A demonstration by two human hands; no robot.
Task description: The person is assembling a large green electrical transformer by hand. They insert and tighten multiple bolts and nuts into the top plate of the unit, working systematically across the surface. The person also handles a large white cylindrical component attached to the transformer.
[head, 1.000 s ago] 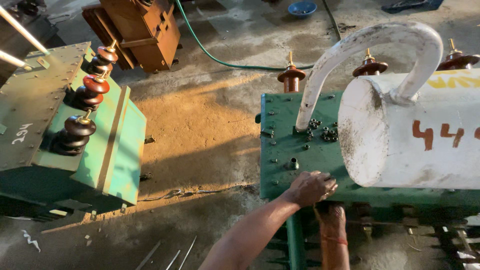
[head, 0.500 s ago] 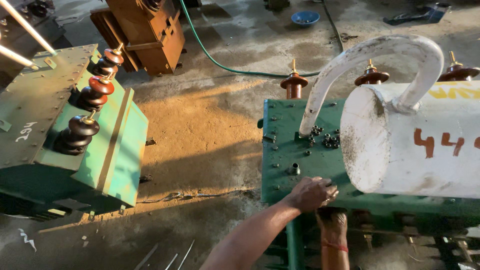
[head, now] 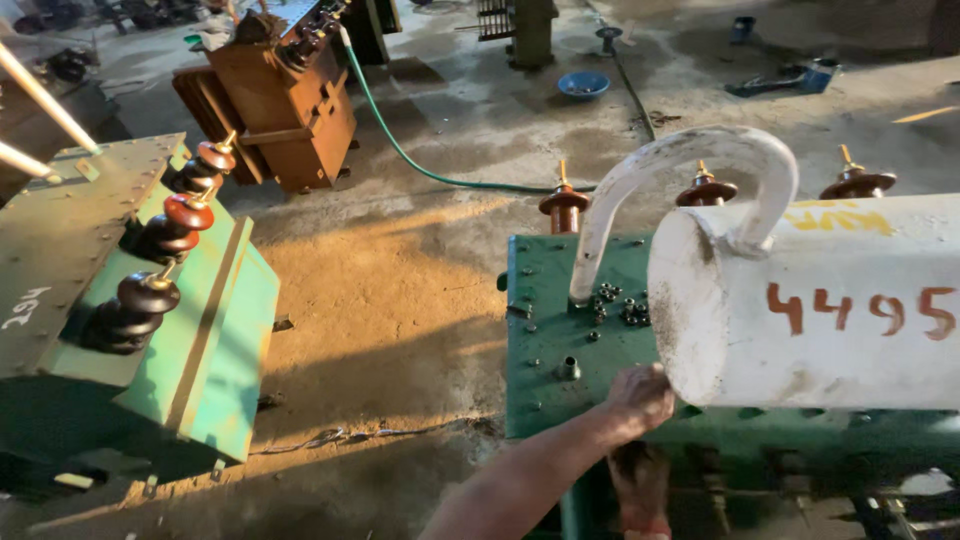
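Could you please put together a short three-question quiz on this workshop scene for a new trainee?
1. True or false: the left hand rests on the green lid of the transformer, beside the white cylindrical tank.
2. Where does the loose pile of nuts lie? A) on the floor B) on the green lid, at the foot of the curved white pipe C) in the blue bowl
3. What colour is the hose on the floor?

Key: 1. True. 2. B. 3. Green.
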